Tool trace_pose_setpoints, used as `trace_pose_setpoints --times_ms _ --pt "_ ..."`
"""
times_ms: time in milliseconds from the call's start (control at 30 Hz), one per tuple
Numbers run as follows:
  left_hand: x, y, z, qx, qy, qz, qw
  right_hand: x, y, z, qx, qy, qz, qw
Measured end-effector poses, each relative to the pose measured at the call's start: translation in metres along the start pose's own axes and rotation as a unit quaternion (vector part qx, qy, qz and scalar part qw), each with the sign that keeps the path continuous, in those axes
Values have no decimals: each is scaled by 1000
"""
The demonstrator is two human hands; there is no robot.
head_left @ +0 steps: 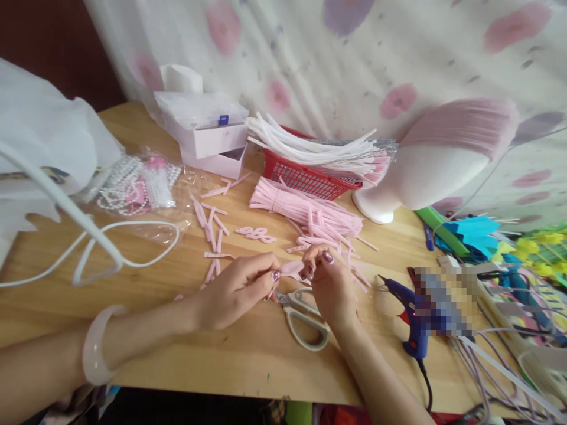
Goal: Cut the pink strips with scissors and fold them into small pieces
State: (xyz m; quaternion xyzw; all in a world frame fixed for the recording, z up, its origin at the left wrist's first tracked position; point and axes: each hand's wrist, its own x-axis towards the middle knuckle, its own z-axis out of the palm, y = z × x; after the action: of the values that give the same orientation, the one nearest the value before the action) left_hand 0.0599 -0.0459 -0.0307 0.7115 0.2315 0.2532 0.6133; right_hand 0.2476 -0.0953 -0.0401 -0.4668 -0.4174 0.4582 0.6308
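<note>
Between both hands, above the table's middle, is a small pale pink fuzzy piece (292,270). My left hand (241,286) pinches its left end between thumb and fingers. The right end is pinched by my right hand (330,283), its fingers curled. Just below the hands lie scissors (308,330) with pale handles, their blades partly hidden by my left hand. Beyond the hands are looped pink pieces (256,234), short pink strips (211,227) and a bundle of pink pipe cleaners (305,206).
A red basket (310,177) of white stems stands behind, beside stacked boxes (215,139) and a white head form (438,171). A blue glue gun (414,324) and cables (487,366) lie right. Bagged pearl beads (137,186) and a white cord (150,223) are left.
</note>
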Motion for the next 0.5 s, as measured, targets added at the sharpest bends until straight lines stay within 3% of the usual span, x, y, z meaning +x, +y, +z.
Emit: trace_pose_setpoints --times_ms 100,233,500 --pt "1 -1 0 -6 3 9 1000 -2 2 4 32 -51 45 997" --pt "2 -4 1 -12 2 3 1000 -8 7 8 18 -61 80 995" --pt "1 -4 0 36 15 14 999 -11 8 3 7 -68 61 996"
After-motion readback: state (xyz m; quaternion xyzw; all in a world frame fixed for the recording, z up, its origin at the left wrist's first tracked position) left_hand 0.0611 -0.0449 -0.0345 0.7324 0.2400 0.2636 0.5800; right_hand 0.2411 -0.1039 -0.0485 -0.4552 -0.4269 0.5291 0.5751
